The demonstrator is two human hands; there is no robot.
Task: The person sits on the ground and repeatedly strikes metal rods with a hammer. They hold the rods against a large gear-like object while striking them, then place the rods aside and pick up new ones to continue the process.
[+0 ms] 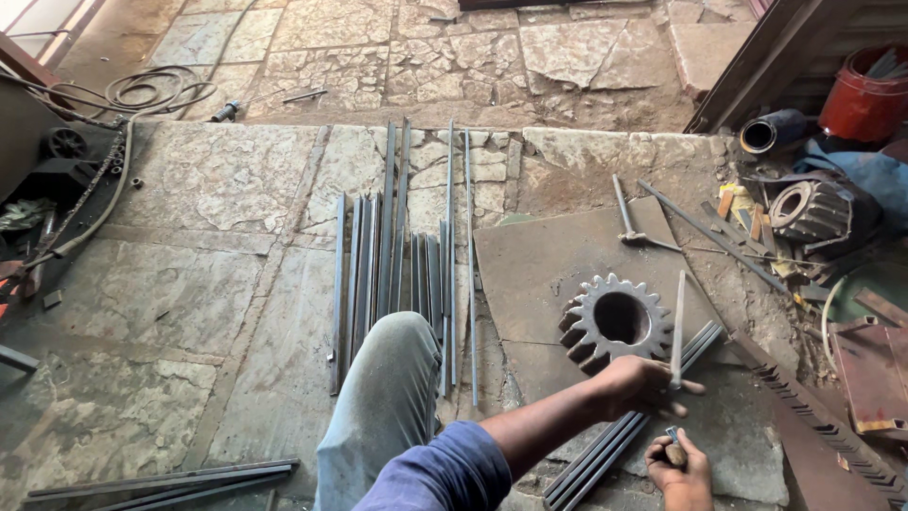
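Metal strip [677, 326] upright in left hand [638, 383], grey gear [615, 320] behind

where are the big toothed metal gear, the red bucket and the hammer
big toothed metal gear [579, 333], head view, on its left toothed rim
red bucket [863, 102], head view, on its side wall
hammer [621, 210], head view, on its handle

I see a stone-slab floor [189, 189] carrying everything. A row of long steel strips [397, 274] lies flat on it, side by side. To their right a flat metal plate [549, 255] rests on the slabs, with a large gear [615, 322] and a hammer [629, 222] on it. More bars [161, 478] lie near left.
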